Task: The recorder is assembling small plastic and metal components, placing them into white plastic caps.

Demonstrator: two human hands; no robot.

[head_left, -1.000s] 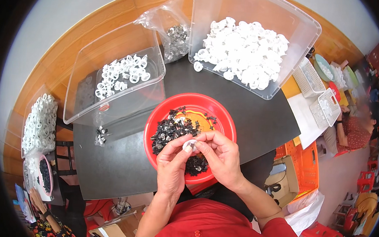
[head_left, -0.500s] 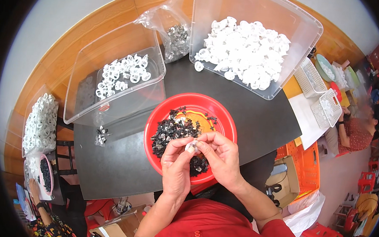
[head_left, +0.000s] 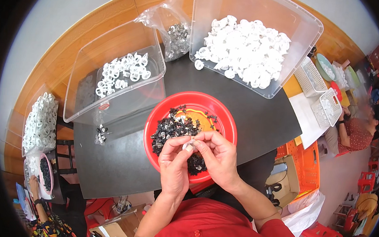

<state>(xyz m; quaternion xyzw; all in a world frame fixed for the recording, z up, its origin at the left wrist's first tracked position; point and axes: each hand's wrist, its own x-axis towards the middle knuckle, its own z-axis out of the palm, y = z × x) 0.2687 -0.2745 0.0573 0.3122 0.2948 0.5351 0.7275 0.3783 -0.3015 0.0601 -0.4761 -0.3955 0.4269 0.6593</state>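
Note:
Over the near half of a red basin point(head_left: 225, 116), my left hand point(head_left: 174, 161) and my right hand point(head_left: 218, 157) meet fingertip to fingertip. Pinched between them is a small white plastic part point(head_left: 189, 146), mostly covered by my thumbs and fingers. Below, the basin holds a heap of small black parts point(head_left: 171, 130) mixed with some clear and silvery bits. At the back right stands a clear bin point(head_left: 300, 42) full of white ring-shaped plastic parts point(head_left: 245, 52). Another clear bin point(head_left: 158, 68) at the back left holds fewer white rings point(head_left: 123, 71).
A plastic bag of dark small parts point(head_left: 175, 41) sits between the bins. A small cluster of bits point(head_left: 101, 135) lies on the dark table point(head_left: 121, 171). At right are an orange crate point(head_left: 310, 169) and a seated person point(head_left: 358, 133); another person's arm point(head_left: 37, 196) shows at left.
Both hands have shifted very slightly left and stay pinched on the white part, which has turned a little between the fingertips. The bins and basin look the same.

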